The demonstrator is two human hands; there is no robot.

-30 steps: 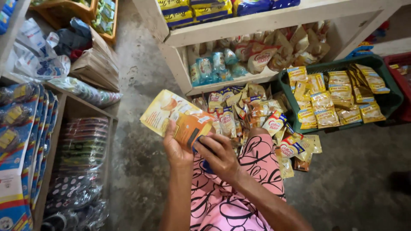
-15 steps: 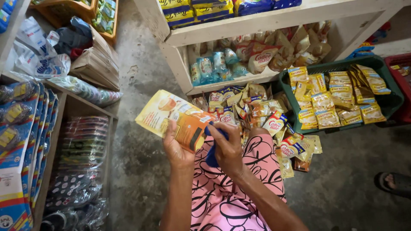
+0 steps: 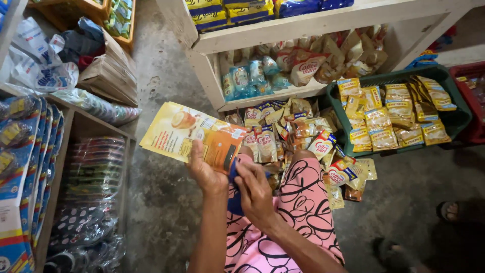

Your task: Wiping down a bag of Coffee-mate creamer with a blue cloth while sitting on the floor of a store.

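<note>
Left hand (image 3: pixel 204 169) raised in front of the lap, palm toward the camera's left, thumb and fingers clamped on the lower edge of a strip of yellow and orange sachets (image 3: pixel 189 135). The strip fans up and left from the grip, flat face up, hanging over the bare concrete floor (image 3: pixel 161 202).

Right hand (image 3: pixel 255 189) just beside it, back of hand up, fingers curled shut on a blue cloth (image 3: pixel 235 189) pressed against the strip's orange end. Both forearms come up from the bottom edge, over a pink patterned skirt (image 3: pixel 303 202).

Against half a second ago: the strip sits at much the same tilt; the right hand has slid a little lower along the orange end; the left grip is unchanged.

Left: a shelf unit (image 3: pixel 76 121) with stacked packets, close to the left elbow. Open floor between it and the lap. Ahead: a white shelf (image 3: pixel 262 101) with a heap of loose sachets (image 3: pixel 293 131) spilling to the knees. Right: a green basket (image 3: pixel 454 119) of yellow packets, well apart from the hands. Another person's sandalled foot (image 3: pixel 449 210) at lower right.
</note>
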